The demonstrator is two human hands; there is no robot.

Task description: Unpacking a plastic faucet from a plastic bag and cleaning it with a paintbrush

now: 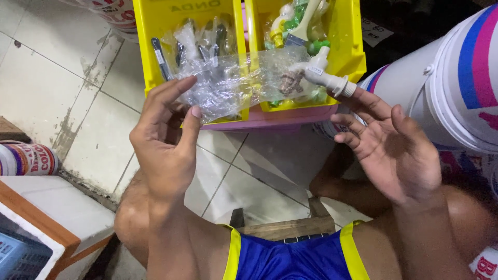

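Note:
My left hand [166,140] pinches the left end of a crumpled clear plastic bag [228,85] between thumb and fingers. The bag stretches to the right, over the front of two yellow bins [155,46]. A white plastic tap [324,75] with a brownish handle lies at the bag's right end, and its threaded end sticks out. My right hand [394,150] is palm up with the fingers spread, and the fingertips reach the tap's threaded end. How firmly they grip it is hard to see.
The yellow bins hold bagged small parts and more plastic taps, and rest on a pink bin [280,120]. A large white bucket [456,78] with blue and pink stripes stands at the right. A paint can [28,158] and a white counter [46,207] are at the left. Below me are a wooden stool [290,226] and tiled floor.

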